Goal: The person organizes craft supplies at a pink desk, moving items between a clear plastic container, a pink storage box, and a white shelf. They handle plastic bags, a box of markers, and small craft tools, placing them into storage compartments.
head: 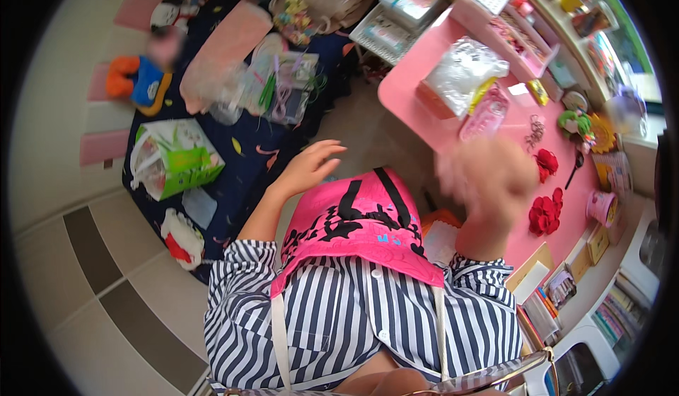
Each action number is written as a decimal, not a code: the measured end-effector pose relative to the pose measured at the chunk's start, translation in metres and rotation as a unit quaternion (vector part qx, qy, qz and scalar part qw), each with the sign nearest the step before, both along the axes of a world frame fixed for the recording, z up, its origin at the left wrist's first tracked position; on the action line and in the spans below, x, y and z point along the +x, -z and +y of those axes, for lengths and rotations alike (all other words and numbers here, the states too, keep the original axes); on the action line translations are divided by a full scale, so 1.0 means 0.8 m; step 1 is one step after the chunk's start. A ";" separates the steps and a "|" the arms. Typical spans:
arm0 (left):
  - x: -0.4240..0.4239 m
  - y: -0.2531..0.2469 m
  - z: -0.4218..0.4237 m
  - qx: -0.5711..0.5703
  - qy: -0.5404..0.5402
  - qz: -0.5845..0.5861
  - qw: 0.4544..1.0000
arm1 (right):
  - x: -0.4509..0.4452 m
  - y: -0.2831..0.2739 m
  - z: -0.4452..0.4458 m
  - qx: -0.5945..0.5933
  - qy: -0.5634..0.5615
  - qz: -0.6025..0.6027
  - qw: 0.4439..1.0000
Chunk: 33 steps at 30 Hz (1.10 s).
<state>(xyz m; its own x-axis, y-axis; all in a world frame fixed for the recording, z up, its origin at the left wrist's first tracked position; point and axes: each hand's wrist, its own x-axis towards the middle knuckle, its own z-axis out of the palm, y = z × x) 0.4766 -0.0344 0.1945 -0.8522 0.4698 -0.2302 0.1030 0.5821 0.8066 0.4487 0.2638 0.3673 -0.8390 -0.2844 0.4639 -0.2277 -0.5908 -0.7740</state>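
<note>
My left hand (313,165) hovers beside the pink apron (366,221), its fingers apart and nothing in them. Motion blurs my right hand (488,175), raised over the near edge of the pink table (411,91); whether it holds anything cannot be made out. Two red fabric flowers lie right of it: a smaller red flower (545,165) and a larger red flower (545,214). Just beyond the right hand is a pink tray-like object (485,112). A dark spoon-like tool (574,170) and a tangle of thin brown cord (534,130) lie farther right.
A clear plastic bag (467,69) covers a box on the table, with a pink organizer (541,59) behind. Left, a dark blue patterned cloth (238,178) bears a green-and-white bag (177,157), pink fabric (228,45), green-handled scissors (268,92) and a purple cable (281,101).
</note>
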 end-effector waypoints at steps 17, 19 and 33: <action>-0.002 0.137 -0.215 0.094 -0.122 -0.053 0.987 | -0.024 -0.011 -0.256 -0.022 -0.235 0.160 0.958; -0.015 0.137 -0.223 0.070 -0.118 -0.044 0.990 | -0.027 0.015 -0.213 0.037 -0.174 0.145 0.973; 0.025 0.077 -0.246 0.048 -0.195 -0.017 0.980 | -0.202 0.300 0.184 0.455 0.637 -0.213 0.585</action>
